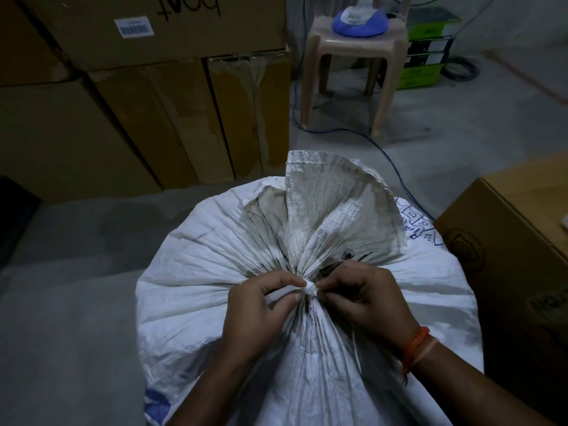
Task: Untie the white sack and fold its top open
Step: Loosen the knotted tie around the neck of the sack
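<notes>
Two hands, left hand [261, 312] and right hand [365, 299], on one white sack [215, 272] knot [308, 286].

Dim concrete floor [92, 272], stacked cartons [138, 103]

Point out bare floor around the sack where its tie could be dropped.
Free: grey floor left of the white sack, below the stacked cartons. Also floor toward the plastic stool. Crowded: the brown box sits close on the right.

The knot [308, 287] lies mostly hidden between pinching fingertips [296, 298]
</notes>
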Demonstrator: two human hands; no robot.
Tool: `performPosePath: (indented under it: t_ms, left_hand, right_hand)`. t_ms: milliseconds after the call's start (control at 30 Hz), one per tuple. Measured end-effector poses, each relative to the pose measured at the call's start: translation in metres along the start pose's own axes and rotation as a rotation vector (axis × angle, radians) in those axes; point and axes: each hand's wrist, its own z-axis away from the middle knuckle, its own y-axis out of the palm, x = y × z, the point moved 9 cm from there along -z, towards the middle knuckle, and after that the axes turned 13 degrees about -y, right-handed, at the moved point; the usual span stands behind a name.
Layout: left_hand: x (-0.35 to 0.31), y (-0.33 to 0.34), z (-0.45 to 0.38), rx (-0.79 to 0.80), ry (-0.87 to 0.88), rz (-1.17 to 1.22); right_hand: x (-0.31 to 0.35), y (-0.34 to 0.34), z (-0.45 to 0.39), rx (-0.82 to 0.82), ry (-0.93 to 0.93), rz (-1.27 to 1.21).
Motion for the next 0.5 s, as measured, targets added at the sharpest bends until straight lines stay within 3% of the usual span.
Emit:
performPosePath:
  t_ms: [500]
  left_hand:
    - [0.0033,0.0032,-0.0045,0.041,-0.035,0.003]
  right_hand:
    - [-0.0069,0.0009,-0.0031,0.045,0.134,-0.062]
